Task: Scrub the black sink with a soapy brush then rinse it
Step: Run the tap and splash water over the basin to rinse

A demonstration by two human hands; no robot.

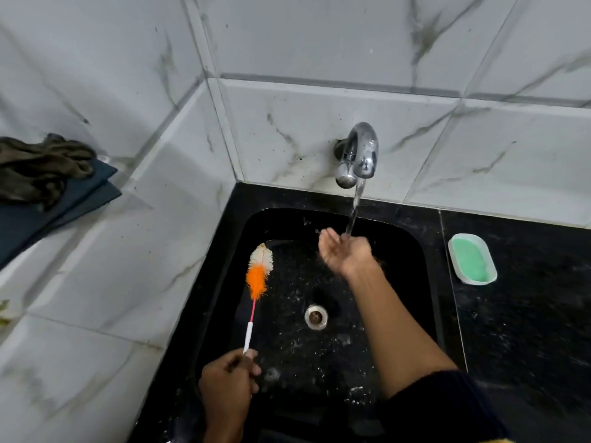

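— Left hand (228, 377), nearest item: what does it hold?
— Its grip is closed round the white handle end of a bottle brush (258, 276); thin pink stem, orange and white bristle head, fluffy, resting low against the left wall of the black sink (425, 282).
— Right hand (343, 252)?
— Palm up and cupped, fingers relaxed, gripping nothing, under the water stream (355, 207) from the chrome tap (361, 151).
— Sink condition?
— Glossy speckled black stone, rounded-rectangle basin set in a black worktop (518, 330); wet, flecked with droplets or suds round the pale ring drain (316, 317). I judge scrubbing largely done and rinsing begun; flecks remain to be flushed away.
— Soap?
— Green cake in a pale oval dish (472, 259), on the worktop right of the sink.
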